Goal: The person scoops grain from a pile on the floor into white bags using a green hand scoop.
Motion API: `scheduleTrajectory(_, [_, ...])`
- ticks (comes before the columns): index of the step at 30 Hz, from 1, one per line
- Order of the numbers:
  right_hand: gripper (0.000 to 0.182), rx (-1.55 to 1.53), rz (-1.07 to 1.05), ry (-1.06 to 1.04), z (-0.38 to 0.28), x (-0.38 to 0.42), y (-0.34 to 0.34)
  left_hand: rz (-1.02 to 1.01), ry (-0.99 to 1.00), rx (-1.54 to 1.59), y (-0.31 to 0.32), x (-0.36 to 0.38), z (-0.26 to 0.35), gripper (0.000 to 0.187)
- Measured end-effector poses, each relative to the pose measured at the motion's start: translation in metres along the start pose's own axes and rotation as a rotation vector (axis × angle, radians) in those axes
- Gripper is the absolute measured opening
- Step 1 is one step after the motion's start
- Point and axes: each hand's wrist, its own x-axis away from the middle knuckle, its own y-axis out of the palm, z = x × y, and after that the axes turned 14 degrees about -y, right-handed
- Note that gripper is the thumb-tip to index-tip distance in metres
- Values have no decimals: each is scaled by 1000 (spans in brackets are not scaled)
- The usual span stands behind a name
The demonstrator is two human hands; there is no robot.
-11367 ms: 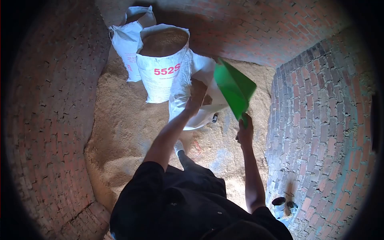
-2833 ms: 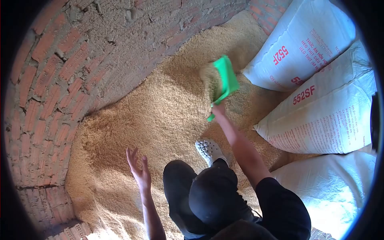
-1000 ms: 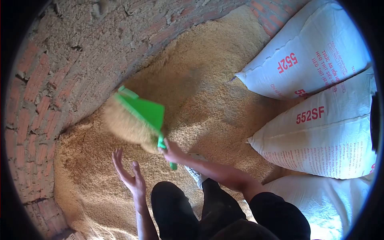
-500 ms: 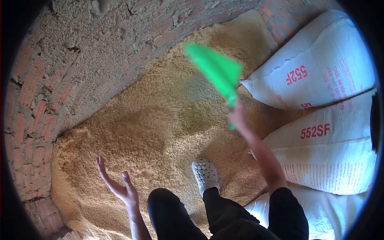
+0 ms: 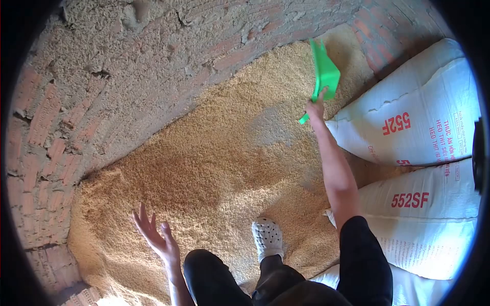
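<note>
A green plastic dustpan-like scoop point(image 5: 326, 76) is held by its handle in my right hand point(image 5: 316, 108), arm stretched far forward. Its pan stands tilted on edge close over the grain husks point(image 5: 219, 158) by the back wall. Behind my right hand lies a patch of bare grey floor point(image 5: 273, 125). My left hand point(image 5: 159, 238) hovers above the husks at the lower left, fingers spread, nothing in it.
Rough brick walls point(image 5: 127, 92) close in the left and back. Full white sacks point(image 5: 408, 120) with red print lean along the right side. My foot in a white clog point(image 5: 267, 237) stands on the husks near the middle.
My right hand has swung the scoop forward and to the right, turning its pan toward the back corner. My left hand has shifted slightly and stays spread. The view has tilted a little.
</note>
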Motion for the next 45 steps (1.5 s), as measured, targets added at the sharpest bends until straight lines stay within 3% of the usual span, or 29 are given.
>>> scheduleTrajectory(2, [91, -40, -63, -9, -9, 13, -11, -32, -28, 12, 5, 2, 5, 81])
scheduleTrajectory(5, [85, -294, 16, -37, 3, 23, -24, -93, 11, 99, 14, 6, 4, 81])
scheduleTrajectory(7, [76, -465, -121, 24, 14, 37, -36, -128, 21, 109, 16, 10, 3, 83])
scheduleTrajectory(14, [47, -359, -379, 174, -12, 129, -24, -319, 53, 160, 32, 21, 7, 84])
scheduleTrajectory(17, [63, -300, -653, 114, -51, 185, -18, -365, 58, 163, 42, 22, 12, 84])
scheduleTrajectory(20, [56, -145, -917, 99, -82, 235, -7, -381, 94, 195, 50, 20, 23, 83])
scheduleTrajectory(23, [59, -30, -903, -53, -88, 257, 1, -359, 153, 156, 49, 15, 27, 83])
scheduleTrajectory(25, [60, -97, -740, -253, -105, 252, -25, -330, 190, 136, 42, 9, 22, 82])
scheduleTrajectory(26, [60, 21, -765, -143, -109, 232, -40, -312, 233, 117, 39, 6, 20, 82])
scheduleTrajectory(28, [57, 39, -566, 76, -117, 195, -70, -277, 209, 70, 27, 2, 18, 81])
scheduleTrajectory(30, [57, -269, -333, -53, -28, 120, -79, -253, 182, 49, 14, -1, 14, 79])
scheduleTrajectory(33, [38, -361, 139, -267, -14, 17, -95, -188, 162, 6, -1, -5, -5, 79])
scheduleTrajectory(35, [32, -362, 261, -160, 34, -71, -95, -169, 127, -56, -10, -5, -10, 80])
scheduleTrajectory(36, [32, -363, 250, -160, 43, -94, -87, -162, 119, -61, -12, -5, -11, 80])
scheduleTrajectory(38, [17, -459, -22, 10, 49, -117, -77, -163, 95, -95, -16, -4, -12, 80])
scheduleTrajectory(39, [25, -487, -121, -8, 34, -99, -65, -150, 100, -103, -17, -4, -12, 80])
scheduleTrajectory(41, [35, -381, -63, -156, 15, -50, -33, -141, 122, -108, -19, -5, -13, 81])
scheduleTrajectory(45, [41, -356, -150, -17, 11, 28, -12, -135, 129, -96, -12, -5, -12, 82])
